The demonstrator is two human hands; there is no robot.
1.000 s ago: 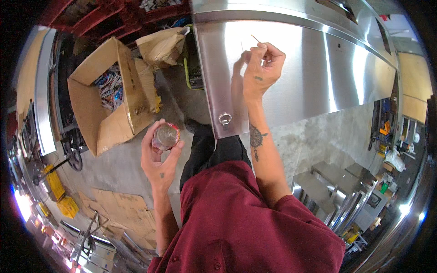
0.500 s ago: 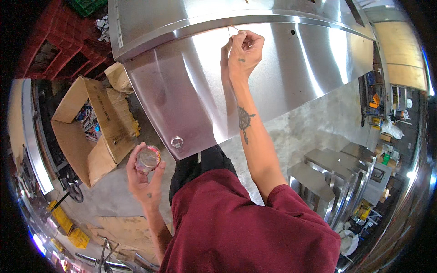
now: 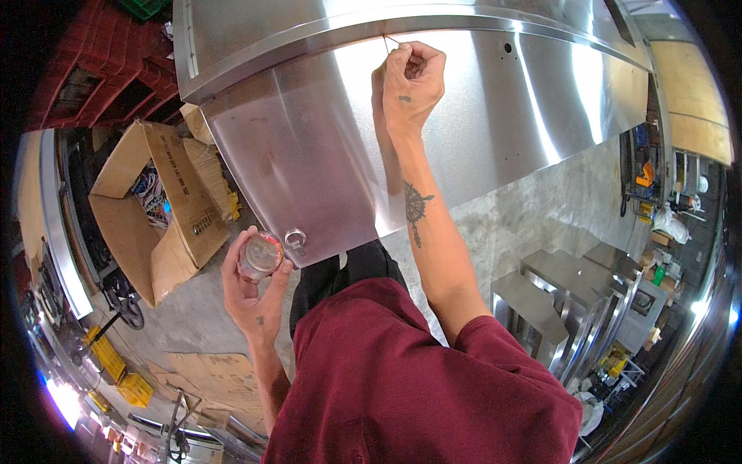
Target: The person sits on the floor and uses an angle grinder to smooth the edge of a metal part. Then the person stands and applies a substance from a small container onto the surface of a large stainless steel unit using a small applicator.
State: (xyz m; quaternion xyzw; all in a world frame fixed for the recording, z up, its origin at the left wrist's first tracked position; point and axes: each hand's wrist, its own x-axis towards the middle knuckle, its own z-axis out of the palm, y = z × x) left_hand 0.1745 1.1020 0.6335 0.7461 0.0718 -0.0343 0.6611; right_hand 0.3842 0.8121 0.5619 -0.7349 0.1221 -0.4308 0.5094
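Note:
My right hand (image 3: 411,89) is raised over a large brushed steel panel (image 3: 301,155). Its fingers pinch a thin, light stick (image 3: 393,39), whose far end meets the seam under the raised steel rim (image 3: 278,60); what the tip is like is too small to tell. Low on the left, my left hand (image 3: 251,303) grips a small round jar (image 3: 261,253) with a clear, greyish top and a red-patterned side. The jar is beside the panel's near left corner, close to a metal ring pull (image 3: 295,238).
A cardboard box (image 3: 182,197) holding tangled wires stands open on the left, with red crates (image 3: 108,69) behind it. Several folded steel pieces (image 3: 533,305) stand on the floor at right. Yellow baskets (image 3: 135,389) and flat cardboard (image 3: 220,379) lie lower left.
My left hand has brought the jar slightly right, nearer the panel's ring. The right hand keeps the stick at the seam, shifted only a little. The view has moved slightly.

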